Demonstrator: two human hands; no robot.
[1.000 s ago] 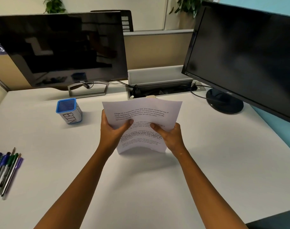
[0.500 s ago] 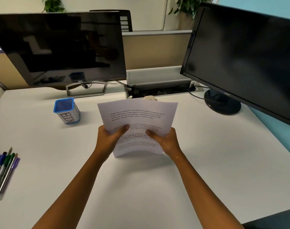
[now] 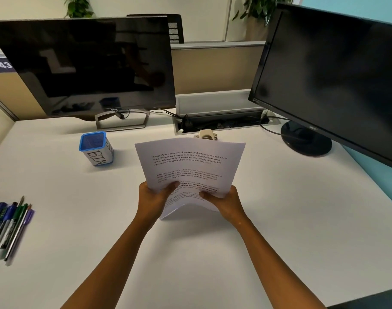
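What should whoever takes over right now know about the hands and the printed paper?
Left hand: grips the printed paper at its lower left, thumb on top.
Right hand: grips its lower right, thumb on top.
Paper: held over the desk, text facing the camera, bottom edge bowed up between the hands.
Done: paper is in both hands.
Left: no fold or tear shows yet. The blue-rimmed cup marked BIN stands to the left and is possibly where it goes. The pens lie untouched at the desk's left edge.
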